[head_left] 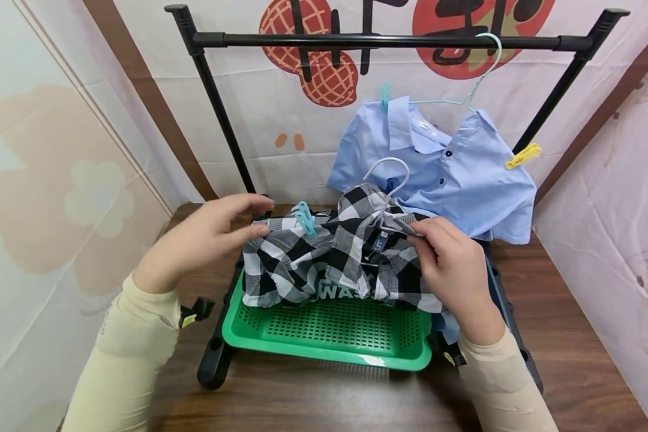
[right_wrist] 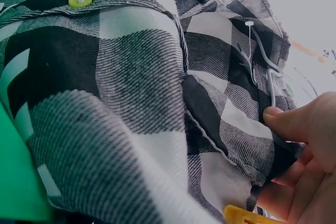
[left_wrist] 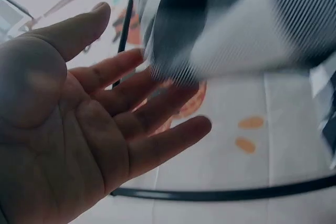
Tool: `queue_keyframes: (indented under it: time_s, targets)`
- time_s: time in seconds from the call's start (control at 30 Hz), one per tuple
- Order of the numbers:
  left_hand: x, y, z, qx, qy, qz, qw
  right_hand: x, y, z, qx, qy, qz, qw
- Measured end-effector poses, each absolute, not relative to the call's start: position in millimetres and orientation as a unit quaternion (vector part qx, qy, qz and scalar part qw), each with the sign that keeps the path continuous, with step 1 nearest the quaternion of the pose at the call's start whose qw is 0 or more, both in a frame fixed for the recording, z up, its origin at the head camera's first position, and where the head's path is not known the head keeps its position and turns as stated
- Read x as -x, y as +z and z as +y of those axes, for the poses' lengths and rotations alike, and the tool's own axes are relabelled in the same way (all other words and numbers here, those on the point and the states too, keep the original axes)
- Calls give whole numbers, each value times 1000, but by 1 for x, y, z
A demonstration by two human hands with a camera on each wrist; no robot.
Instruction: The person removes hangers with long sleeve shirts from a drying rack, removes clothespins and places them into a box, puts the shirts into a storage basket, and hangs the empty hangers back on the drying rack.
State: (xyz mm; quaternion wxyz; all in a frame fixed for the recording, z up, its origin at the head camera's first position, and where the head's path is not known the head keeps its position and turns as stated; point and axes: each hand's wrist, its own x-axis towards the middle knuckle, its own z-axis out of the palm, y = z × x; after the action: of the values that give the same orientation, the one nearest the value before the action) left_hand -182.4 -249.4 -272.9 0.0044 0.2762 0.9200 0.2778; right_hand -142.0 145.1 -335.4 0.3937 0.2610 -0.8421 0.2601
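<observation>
A black-and-white checked shirt (head_left: pixel 294 270) lies bunched over a green basket (head_left: pixel 324 354), with the hook of a white hanger (head_left: pixel 407 174) rising from its collar. My right hand (head_left: pixel 453 264) pinches the shirt's fabric between thumb and fingers at the right of the neck opening, beside the hanger. At the shirt's left shoulder sits a blue clothespin (head_left: pixel 305 219). My left hand (head_left: pixel 210 234) is beside that shoulder with fingers extended; the left wrist view shows its palm (left_wrist: pixel 68 129) bare, and any contact with the cloth is unclear.
A light blue shirt (head_left: pixel 486 186) hangs behind on a mint hanger (head_left: pixel 488 69) from the black rack's top bar (head_left: pixel 356 41). It bears a yellow clothespin (head_left: pixel 524 156) and a mint clothespin (head_left: pixel 385 96). The rack's feet (head_left: pixel 213 366) flank the basket on the wooden table (head_left: pixel 324 402).
</observation>
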Motion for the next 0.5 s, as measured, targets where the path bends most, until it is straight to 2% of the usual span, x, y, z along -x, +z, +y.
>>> queue_keyframes:
  time_s: [0.33, 0.5]
  targets:
    - [160, -310, -220, -310, 257, 907, -125, 142, -335, 147, -266, 265, -842, 386]
    - [156, -319, -217, -316, 267, 899, -147, 142, -336, 147, -270, 260, -844, 384]
